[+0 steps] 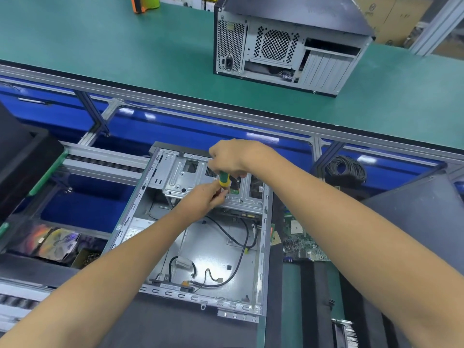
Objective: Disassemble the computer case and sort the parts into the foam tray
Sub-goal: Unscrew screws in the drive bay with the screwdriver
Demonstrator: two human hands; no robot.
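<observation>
Green-and-yellow screwdriver (224, 179) gripped in your right hand (232, 156), left hand (206, 198) fingers pinching at its tip over the drive cage (200, 182) of the opened computer case (200, 237): a tilted bit risks cam-out or a screw dropped inside.

No text can be read with certainty. The white label (137, 231) on the silver box inside the open computer case (200, 247) carries small print, but it is too blurred to read. The cardboard boxes (391, 13) at the top right show faint printed marks, also not legible. The circuit board (298, 237) markings are too small.
</observation>
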